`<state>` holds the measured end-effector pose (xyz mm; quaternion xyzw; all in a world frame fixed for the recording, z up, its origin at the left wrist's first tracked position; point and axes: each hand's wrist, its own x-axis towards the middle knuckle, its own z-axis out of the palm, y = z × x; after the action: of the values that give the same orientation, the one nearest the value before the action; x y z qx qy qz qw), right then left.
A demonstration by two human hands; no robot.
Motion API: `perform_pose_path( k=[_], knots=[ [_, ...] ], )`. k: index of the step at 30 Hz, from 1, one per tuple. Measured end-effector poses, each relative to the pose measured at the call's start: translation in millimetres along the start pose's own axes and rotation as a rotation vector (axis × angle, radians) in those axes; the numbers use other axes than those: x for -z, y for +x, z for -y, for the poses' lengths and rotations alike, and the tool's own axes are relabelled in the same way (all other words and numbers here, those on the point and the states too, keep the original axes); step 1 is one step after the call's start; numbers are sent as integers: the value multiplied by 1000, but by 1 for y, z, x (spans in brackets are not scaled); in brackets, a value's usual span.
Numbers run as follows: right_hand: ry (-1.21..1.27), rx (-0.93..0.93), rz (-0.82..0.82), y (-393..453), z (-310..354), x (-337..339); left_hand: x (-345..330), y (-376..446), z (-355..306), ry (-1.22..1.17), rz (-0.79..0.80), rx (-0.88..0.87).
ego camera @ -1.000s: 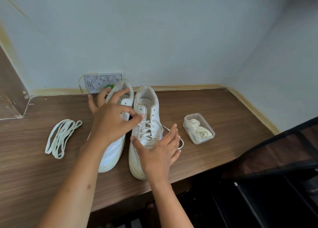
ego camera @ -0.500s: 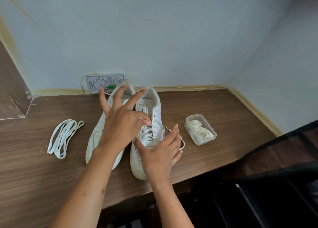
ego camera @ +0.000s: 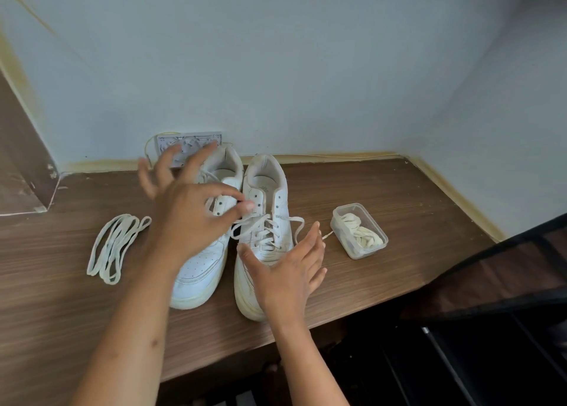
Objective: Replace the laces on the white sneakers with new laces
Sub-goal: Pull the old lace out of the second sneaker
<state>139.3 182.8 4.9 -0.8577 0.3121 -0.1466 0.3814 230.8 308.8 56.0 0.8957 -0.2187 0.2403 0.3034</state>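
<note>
while both hands are over the pair, nothing is actually gripped yet.

right sneaker: stands on the wooden desk, toe toward the person, touching or just beside its mate. old lace is still threaded through the lower eyelets; the top eyelets are bare, and a loose end trails off toward the right.

left sneaker: beside it on the left, partly hidden by the hand; lace looks loosened near the tongue (hard to read under the fingers).

left hand: fingers spread wide, thumb and forefinger reaching toward the top eyelets of the right sneaker, not clearly pinching anything (motion blur). a second ago it lay curled over the left sneaker's collar; it has since lifted and swung right across the gap.

right hand: fingers straight and relaxed, hovering over the toe and outer side of the right sneaker, holding nothing. it has barely shifted over the last second.

change, meaning: attention has moved from the left sneaker to the right one; my read is that unlacing of the right sneaker is about to go on, with the right hand ready to steady it.

new laces: a flat white bundle lies loose on the desk well left of the shoes; more lace is coiled in a clear plastic tub near the right sneaker. neither is touched (which one is the new set i cannot tell).

progress: early; no new lace is in any eyelet.

backdrop: small wall box with wiring behind the heels.
</note>
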Motion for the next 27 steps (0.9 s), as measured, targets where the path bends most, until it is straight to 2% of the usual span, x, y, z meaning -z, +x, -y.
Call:
perform_pose_path(
  k=[5, 9, 11, 15, 17, 19, 21, 27],
  knots=[
    [16, 1, -10, 1, -1, -1, -29, -5, -22, 97, 34, -178],
    [12, -1, -7, 1, 0, -2, -33, -4, -13, 30, -8, -217],
    [14, -1, -7, 1, -1, -1, -28, -3, -6, -2, -61, -180],
    [13, 10, -7, 1, -2, -1, -7, -1, 22, 6, -232, 29],
    [17, 11, -6, 1, -1, -1, 0, -2, 31, 29, -241, 119],
    [20, 9, -6, 1, -2, -1, 0, -4, 31, 65, -193, 138],
    [16, 8, -9, 2, -2, -1, -5, -3, 27, 46, -156, 97],
    [12, 8, -11, 2, -2, -1, -31, -2, -9, 20, -40, -180]
  ],
)
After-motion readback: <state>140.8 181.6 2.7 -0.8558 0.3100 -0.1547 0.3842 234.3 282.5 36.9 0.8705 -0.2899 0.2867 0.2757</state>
